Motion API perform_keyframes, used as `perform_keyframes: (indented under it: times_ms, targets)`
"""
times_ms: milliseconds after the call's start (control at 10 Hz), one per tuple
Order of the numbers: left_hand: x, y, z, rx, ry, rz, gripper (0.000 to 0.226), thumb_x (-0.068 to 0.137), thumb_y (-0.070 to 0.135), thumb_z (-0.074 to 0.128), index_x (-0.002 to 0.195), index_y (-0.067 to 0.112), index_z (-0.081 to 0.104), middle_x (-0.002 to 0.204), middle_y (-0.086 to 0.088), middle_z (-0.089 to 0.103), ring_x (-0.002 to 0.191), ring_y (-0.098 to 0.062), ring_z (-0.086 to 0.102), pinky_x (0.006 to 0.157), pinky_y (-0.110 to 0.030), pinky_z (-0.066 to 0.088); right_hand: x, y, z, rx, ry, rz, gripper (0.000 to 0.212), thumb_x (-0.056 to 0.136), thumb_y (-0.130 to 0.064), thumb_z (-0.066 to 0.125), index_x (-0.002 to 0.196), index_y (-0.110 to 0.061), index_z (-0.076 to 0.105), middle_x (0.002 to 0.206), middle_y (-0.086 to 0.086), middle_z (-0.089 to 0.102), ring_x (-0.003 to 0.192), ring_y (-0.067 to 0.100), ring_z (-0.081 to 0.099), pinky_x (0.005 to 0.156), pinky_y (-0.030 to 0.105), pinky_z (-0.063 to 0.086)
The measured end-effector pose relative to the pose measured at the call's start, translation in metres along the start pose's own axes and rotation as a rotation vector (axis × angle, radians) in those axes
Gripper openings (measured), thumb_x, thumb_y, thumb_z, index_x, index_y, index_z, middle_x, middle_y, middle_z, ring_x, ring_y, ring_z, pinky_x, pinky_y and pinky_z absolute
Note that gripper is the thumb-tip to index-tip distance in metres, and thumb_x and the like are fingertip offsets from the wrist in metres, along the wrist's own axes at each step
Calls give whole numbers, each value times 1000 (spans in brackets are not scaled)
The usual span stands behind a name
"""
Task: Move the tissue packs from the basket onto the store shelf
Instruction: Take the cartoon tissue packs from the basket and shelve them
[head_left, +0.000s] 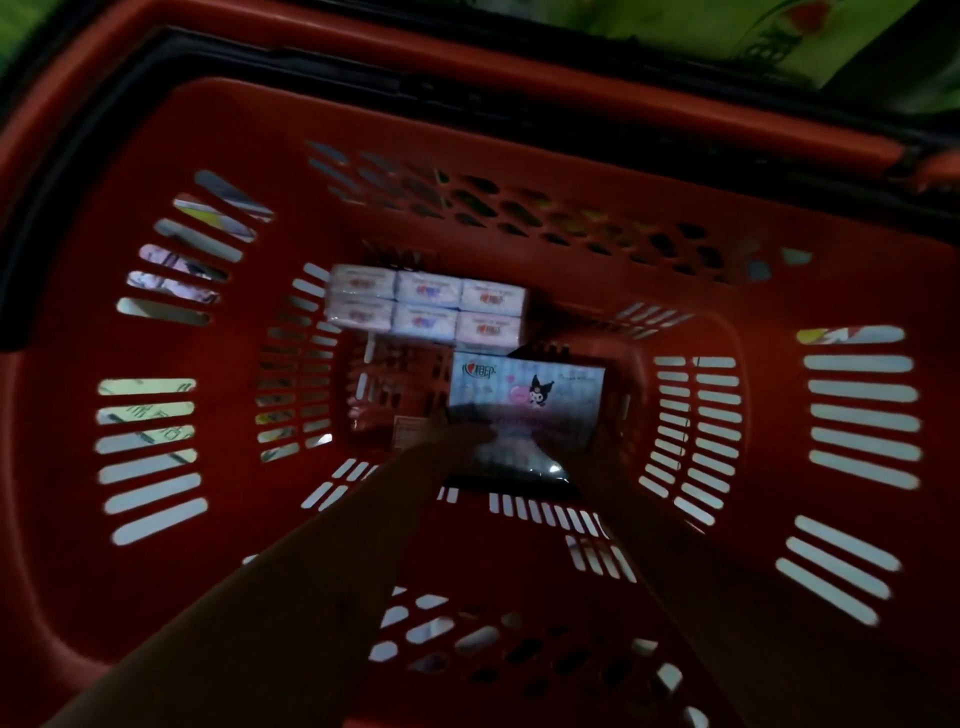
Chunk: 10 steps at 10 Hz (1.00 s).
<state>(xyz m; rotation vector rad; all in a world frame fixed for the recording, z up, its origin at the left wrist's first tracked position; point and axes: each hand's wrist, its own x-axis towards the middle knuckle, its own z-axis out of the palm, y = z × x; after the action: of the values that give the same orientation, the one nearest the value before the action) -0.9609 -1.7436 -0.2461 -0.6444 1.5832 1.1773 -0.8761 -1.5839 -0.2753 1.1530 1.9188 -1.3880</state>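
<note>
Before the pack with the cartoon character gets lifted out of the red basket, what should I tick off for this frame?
1. Left hand on the cartoon-printed tissue pack: ok, at its near left edge.
2. Right hand on the pack: ok, at its right side; firmness of grip cannot tell.
3. Pack free of the six-block wrapped tissue bundle: ok, a gap shows.
4. Lift path inside the red slotted plastic basket: ok, nothing above.
5. Shelf ready: cannot tell, out of view.

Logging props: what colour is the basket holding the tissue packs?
Red basket with a black handle; head view, the only one.
</note>
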Motion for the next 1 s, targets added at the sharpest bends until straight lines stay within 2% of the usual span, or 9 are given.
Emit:
perform_keyframes:
  times_ms: [100, 200, 300, 400, 600, 700, 800, 900, 1000]
  targets:
    - [11, -5, -3, 73, -21, -56, 93, 54, 34, 84, 135, 10, 45, 138, -15, 51, 122, -36, 53, 101, -46, 45, 0, 4, 1, 420, -73, -94, 36, 81, -20, 70, 112, -18, 53, 96, -14, 63, 83, -14, 61, 80, 22, 49]
    - [-10, 3, 0, -2, -132, -21, 38, 78, 9, 72, 111, 17, 55, 131, -19, 54, 114, -34, 57, 98, -48, 48, -11, 0, -6, 425, -50, -126, 52, 80, -22, 74, 124, -8, 51, 112, 12, 65, 101, 28, 66, 82, 49, 55]
    - [-32, 7, 5, -47, -150, 3, 24, 85, -6, 59, 94, 16, 56, 110, -16, 61, 92, -23, 63, 80, -33, 55, -23, -10, -22, 458, -142, -126, 59, 74, -33, 79, 122, -9, 55, 115, 14, 66, 100, 29, 68, 82, 48, 57]
    - [-53, 14, 14, -106, -113, -6, 22, 85, -9, 58, 88, 14, 55, 95, -8, 62, 81, -19, 62, 63, -22, 56, -34, -14, -38, 491, -181, -108, 53, 76, -23, 76, 123, -10, 55, 114, 13, 67, 100, 29, 68, 76, 40, 58]
    - [-98, 23, 25, -142, -93, 5, 21, 83, -10, 59, 99, 5, 58, 98, -13, 65, 76, -17, 68, 63, -25, 58, -73, -31, -67, 547, -199, -17, 93, 46, -52, 88, 122, -8, 55, 114, 10, 68, 101, 26, 68, 71, 31, 57]
    - [-122, 31, 25, -160, -73, 26, 16, 87, -3, 58, 95, 11, 62, 105, -16, 70, 78, -16, 69, 59, -27, 56, -96, -42, -81, 559, -254, 26, 46, 76, -31, 75, 113, -11, 58, 110, 12, 69, 96, 27, 69, 69, 33, 58]
    - [-159, 47, 20, -168, -46, 109, 17, 97, 25, 49, 103, 16, 62, 103, -5, 72, 80, -14, 70, 58, -27, 57, -120, -61, -92, 493, -196, 85, 28, 88, -28, 61, 112, -17, 55, 112, 12, 66, 91, 27, 69, 73, 39, 58]
    - [-195, 62, 8, -96, -97, 121, 44, 98, 47, 33, 125, 20, 57, 120, -7, 65, 107, -27, 63, 83, -44, 57, -141, -79, -98, 424, -176, 96, 45, 79, -44, 64, 117, -23, 51, 120, 8, 61, 95, 26, 66, 72, 40, 57]
    - [-228, 82, 0, -31, -86, 107, 53, 91, 59, 36, 123, 24, 60, 120, -8, 66, 108, -29, 64, 91, -49, 53, -171, -105, -107, 304, -154, 37, 85, 56, -75, 67, 125, -29, 49, 127, 2, 58, 107, 25, 61, 92, 49, 50]
